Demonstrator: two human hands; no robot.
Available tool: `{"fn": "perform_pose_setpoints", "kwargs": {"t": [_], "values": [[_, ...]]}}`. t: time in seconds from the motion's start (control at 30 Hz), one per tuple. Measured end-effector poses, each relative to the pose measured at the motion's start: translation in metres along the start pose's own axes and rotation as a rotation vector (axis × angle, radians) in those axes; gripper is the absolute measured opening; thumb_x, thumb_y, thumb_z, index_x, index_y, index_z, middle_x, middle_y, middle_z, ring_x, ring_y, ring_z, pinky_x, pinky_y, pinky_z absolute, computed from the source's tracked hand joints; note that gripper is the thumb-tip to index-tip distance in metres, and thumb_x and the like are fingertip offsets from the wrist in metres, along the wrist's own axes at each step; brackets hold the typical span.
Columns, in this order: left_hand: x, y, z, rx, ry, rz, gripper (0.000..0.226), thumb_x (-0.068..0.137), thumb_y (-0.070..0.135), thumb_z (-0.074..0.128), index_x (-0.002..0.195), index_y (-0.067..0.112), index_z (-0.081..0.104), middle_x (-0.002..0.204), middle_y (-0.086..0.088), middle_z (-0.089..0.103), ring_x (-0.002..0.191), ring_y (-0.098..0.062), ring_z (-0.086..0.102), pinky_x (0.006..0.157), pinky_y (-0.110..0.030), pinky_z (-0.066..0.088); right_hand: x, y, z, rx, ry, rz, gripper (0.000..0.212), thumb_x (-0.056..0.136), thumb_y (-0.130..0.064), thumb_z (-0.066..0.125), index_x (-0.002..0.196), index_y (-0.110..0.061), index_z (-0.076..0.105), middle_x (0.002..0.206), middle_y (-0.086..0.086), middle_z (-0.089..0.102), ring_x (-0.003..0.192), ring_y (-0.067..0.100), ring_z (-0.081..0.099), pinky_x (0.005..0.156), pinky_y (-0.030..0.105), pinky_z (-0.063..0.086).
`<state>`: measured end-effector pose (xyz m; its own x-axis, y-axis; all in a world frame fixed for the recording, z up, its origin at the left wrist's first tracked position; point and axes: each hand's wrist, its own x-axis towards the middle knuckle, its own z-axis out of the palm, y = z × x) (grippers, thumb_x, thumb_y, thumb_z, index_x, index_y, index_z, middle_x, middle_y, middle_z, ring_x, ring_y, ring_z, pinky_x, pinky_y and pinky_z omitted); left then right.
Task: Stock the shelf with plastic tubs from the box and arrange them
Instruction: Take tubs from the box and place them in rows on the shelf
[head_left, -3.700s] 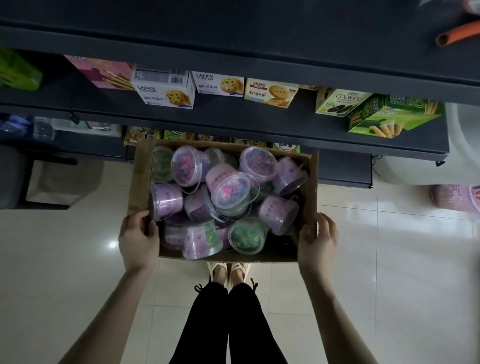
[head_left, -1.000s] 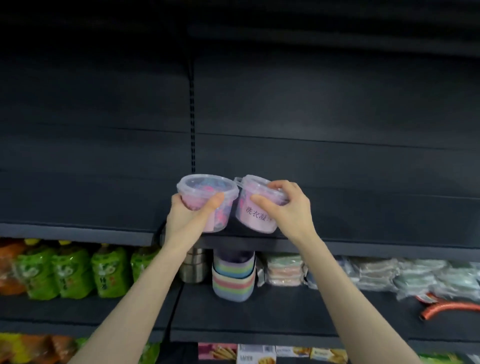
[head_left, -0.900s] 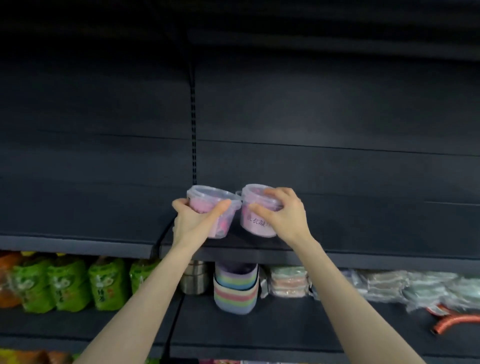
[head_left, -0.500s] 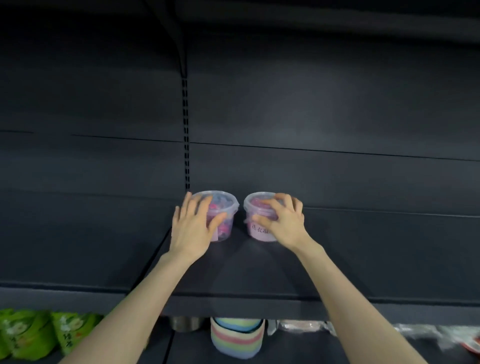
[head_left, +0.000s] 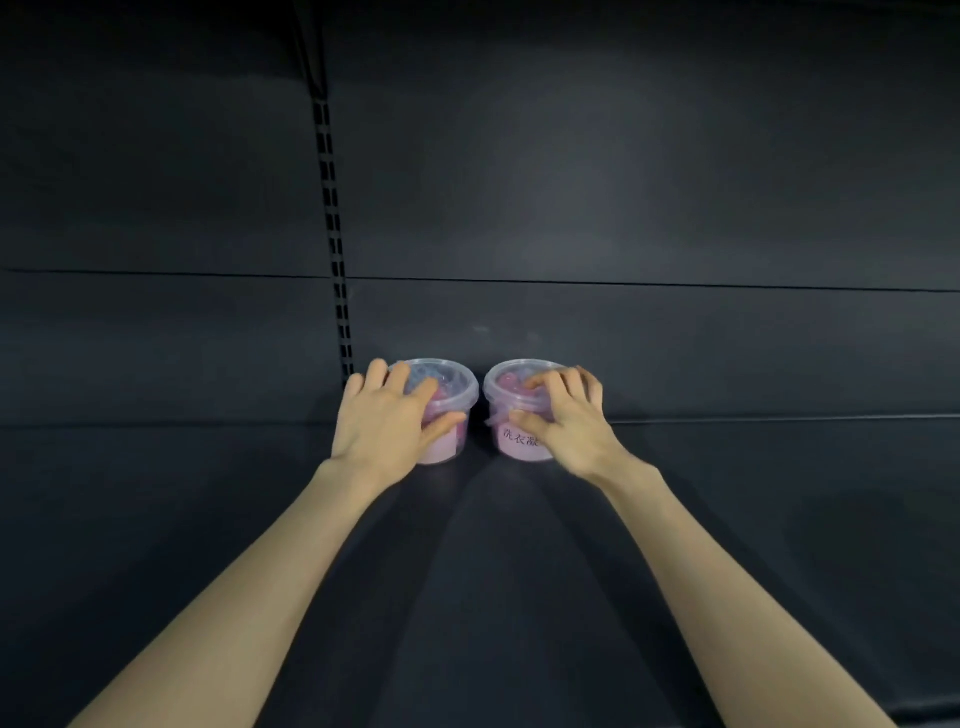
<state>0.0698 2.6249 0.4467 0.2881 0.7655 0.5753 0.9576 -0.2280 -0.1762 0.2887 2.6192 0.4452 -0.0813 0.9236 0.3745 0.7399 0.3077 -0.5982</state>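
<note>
Standing just before back wall (head_left: 623, 338): left tub (head_left: 452, 387), left hand (head_left: 387, 421) wrapping it; right tub (head_left: 506, 395), right hand (head_left: 563, 423) curling round lid. Fingers snagging lid rims while releasing could be tipping either tub.

A slotted metal upright (head_left: 332, 234) runs down the dark back panel (head_left: 623, 182), left of centre. A thin horizontal seam (head_left: 675, 285) crosses that panel about midway up.

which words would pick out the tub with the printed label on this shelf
On the dark shelf, just right of the slotted upright, a left tub and a right tub stand apart by the back wall. Take the right tub, gripped by the right hand. Only it shows dark printed characters on its pink front.
</note>
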Motion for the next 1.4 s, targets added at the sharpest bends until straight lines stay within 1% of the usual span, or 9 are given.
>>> {"fn": "perform_pose_setpoints", "kwargs": {"t": [0.07,0.2,0.67,0.77,0.87,0.97,1.13,1.27,1.4], "values": [[0.002,0.0,0.003,-0.06,0.017,-0.019,0.064,0.082,0.066,0.024,0.1,0.021,0.065,0.094,-0.008,0.053,0.088,-0.028,0.046,0.076,-0.039,0.035,0.0,0.002,0.0,0.034,0.007,-0.013,0.039,0.088,-0.034,0.062,0.121,-0.021,0.047,0.133,-0.006,0.036,0.137,0.018,0.005,0.103,0.027,0.018],[-0.004,-0.001,0.003,-0.209,-0.042,-0.053,0.065,0.084,0.063,0.029,0.125,0.019,0.055,0.109,-0.011,0.042,0.103,-0.029,0.038,0.095,-0.041,0.037,0.001,0.003,-0.001,0.145,-0.009,-0.018,0.034,0.086,-0.026,0.065,0.116,-0.02,0.05,0.132,-0.006,0.039,0.14,0.017,0.003,0.111,0.031,0.013],[-0.012,0.014,-0.005,0.009,-0.01,-0.079,0.046,0.088,0.046,0.043,0.098,0.006,0.063,0.093,-0.018,0.057,0.082,-0.035,0.052,0.067,-0.041,0.049,-0.004,-0.005,0.001,-0.066,-0.007,-0.003,0.04,0.091,-0.036,0.057,0.125,-0.02,0.046,0.14,-0.006,0.038,0.141,0.021,0.004,0.107,0.042,0.03],[-0.016,0.02,-0.012,-0.03,-0.078,-0.094,0.048,0.089,0.044,0.043,0.116,0.007,0.057,0.108,-0.018,0.055,0.098,-0.036,0.05,0.078,-0.044,0.048,-0.006,-0.009,-0.002,-0.077,-0.043,0.023,0.043,0.093,-0.035,0.054,0.132,-0.02,0.041,0.148,-0.002,0.029,0.144,0.022,-0.008,0.112,0.042,0.022],[-0.018,0.018,-0.02,-0.123,-0.166,-0.088,0.055,0.094,0.043,0.039,0.141,0.016,0.032,0.138,-0.011,0.039,0.125,-0.031,0.033,0.1,-0.041,0.034,-0.011,-0.013,-0.009,-0.156,-0.117,0.058,0.051,0.095,-0.037,0.05,0.141,-0.024,0.034,0.159,0.001,0.007,0.145,0.027,-0.014,0.116,0.042,0.01],[-0.028,0.019,-0.048,-0.331,-0.169,-0.102,0.049,0.093,0.035,0.045,0.139,0.021,0.039,0.144,-0.005,0.038,0.131,-0.026,0.031,0.105,-0.037,0.028,-0.024,-0.02,-0.027,-0.187,-0.126,0.062,0.058,0.092,-0.032,0.054,0.144,-0.025,0.03,0.159,0.003,0.006,0.144,0.034,0.009,0.113,0.045,0.024],[-0.06,0.054,-0.109,-0.538,0.124,-0.107,0.023,0.09,0.023,0.053,0.107,0.014,0.065,0.108,-0.002,0.065,0.101,-0.026,0.059,0.084,-0.042,0.048,-0.083,-0.03,-0.072,-0.17,0.176,-0.109,0.032,0.091,-0.023,0.054,0.121,-0.014,0.056,0.126,0.005,0.052,0.107,0.029,0.057,0.088,0.04,0.048],[-0.105,0.115,-0.155,-0.668,0.275,-0.07,0.021,0.085,0.032,0.051,0.087,0.018,0.067,0.074,0.015,0.06,0.07,-0.013,0.063,0.065,-0.041,0.054,-0.157,-0.026,-0.111,-0.052,0.275,-0.198,0.015,0.09,-0.023,0.055,0.098,-0.016,0.066,0.091,0.001,0.069,0.085,0.023,0.063,0.077,0.041,0.052],[-0.167,0.188,-0.172,-0.651,0.313,-0.05,0.028,0.086,0.036,0.047,0.083,0.017,0.067,0.071,0.009,0.064,0.063,-0.012,0.062,0.058,-0.039,0.053,-0.244,0.005,-0.141,0.004,0.254,-0.252,0.02,0.088,-0.029,0.053,0.089,-0.015,0.067,0.081,-0.002,0.07,0.075,0.019,0.064,0.07,0.042,0.053]]}}
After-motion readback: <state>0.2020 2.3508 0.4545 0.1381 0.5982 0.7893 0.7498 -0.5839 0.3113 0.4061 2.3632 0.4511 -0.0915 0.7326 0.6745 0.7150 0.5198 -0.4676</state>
